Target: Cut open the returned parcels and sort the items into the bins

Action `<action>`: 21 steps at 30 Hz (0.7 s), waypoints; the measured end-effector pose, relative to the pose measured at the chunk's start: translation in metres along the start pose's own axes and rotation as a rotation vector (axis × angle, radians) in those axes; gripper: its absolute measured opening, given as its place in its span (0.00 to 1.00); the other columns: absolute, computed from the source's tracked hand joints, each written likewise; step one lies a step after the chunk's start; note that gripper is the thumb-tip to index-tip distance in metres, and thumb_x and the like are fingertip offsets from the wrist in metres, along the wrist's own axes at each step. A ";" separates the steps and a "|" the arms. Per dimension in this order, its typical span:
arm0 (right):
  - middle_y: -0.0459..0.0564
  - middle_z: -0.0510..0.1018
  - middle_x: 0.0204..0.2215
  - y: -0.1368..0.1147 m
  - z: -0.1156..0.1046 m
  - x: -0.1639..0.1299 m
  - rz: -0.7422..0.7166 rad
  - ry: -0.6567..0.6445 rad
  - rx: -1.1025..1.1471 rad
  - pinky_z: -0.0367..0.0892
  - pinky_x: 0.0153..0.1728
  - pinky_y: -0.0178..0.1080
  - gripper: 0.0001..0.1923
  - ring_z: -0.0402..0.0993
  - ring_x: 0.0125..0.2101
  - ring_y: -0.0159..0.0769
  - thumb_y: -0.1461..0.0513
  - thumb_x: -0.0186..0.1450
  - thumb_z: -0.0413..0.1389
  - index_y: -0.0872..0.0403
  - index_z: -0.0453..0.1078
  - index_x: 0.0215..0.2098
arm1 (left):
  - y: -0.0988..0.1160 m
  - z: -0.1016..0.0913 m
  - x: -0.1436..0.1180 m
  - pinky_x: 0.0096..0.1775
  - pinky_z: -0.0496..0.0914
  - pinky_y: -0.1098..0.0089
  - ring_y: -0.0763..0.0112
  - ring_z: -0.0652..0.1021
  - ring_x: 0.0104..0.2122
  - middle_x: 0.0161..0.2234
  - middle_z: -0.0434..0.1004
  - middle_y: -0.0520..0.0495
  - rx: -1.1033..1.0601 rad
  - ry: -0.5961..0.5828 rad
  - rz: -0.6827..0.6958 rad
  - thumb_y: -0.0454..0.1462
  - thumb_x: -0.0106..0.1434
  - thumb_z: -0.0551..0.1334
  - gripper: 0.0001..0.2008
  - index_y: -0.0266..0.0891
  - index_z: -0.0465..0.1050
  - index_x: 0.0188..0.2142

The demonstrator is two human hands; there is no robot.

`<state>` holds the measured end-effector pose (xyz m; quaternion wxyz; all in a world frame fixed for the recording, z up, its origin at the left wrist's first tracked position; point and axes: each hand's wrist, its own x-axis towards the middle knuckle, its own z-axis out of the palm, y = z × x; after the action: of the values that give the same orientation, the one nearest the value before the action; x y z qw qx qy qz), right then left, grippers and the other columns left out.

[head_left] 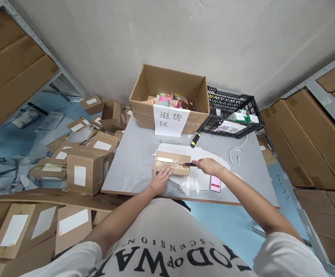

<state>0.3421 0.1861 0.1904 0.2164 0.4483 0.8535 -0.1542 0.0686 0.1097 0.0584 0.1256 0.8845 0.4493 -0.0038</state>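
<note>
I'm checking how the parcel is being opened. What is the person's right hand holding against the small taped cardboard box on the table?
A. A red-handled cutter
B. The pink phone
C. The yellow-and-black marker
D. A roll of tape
A: the right hand grips a red-handled cutter laid along the tape seam of the small cardboard box, while the left hand presses the box's near edge.

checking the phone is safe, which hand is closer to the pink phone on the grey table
Right. The right hand holds a red cutter just above the pink phone; the left hand presses the small taped cardboard box, farther off.
</note>
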 end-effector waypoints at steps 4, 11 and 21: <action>0.55 0.77 0.35 0.010 0.002 -0.009 0.029 -0.012 -0.004 0.62 0.33 0.37 0.19 0.75 0.35 0.42 0.65 0.64 0.48 0.48 0.64 0.53 | 0.000 0.000 0.000 0.58 0.40 0.43 0.54 0.39 0.65 0.67 0.38 0.44 -0.008 0.003 -0.004 0.39 0.53 0.59 0.46 0.41 0.35 0.66; 0.54 0.77 0.36 0.029 0.011 -0.031 0.064 -0.020 -0.029 0.60 0.31 0.36 0.21 0.75 0.34 0.40 0.66 0.64 0.48 0.47 0.63 0.55 | 0.000 0.001 0.000 0.58 0.41 0.43 0.55 0.39 0.65 0.67 0.38 0.45 -0.012 0.003 -0.012 0.39 0.53 0.59 0.45 0.41 0.36 0.66; 0.54 0.78 0.40 0.040 0.026 -0.050 0.077 0.050 0.013 0.63 0.32 0.37 0.23 0.75 0.37 0.43 0.63 0.66 0.45 0.48 0.59 0.59 | 0.000 0.000 0.002 0.58 0.42 0.43 0.54 0.39 0.65 0.67 0.39 0.45 0.015 -0.024 -0.022 0.42 0.54 0.59 0.45 0.42 0.37 0.66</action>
<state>0.4067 0.1614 0.1911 0.1977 0.4860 0.8397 -0.1400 0.0699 0.1111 0.0585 0.1242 0.8802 0.4576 -0.0192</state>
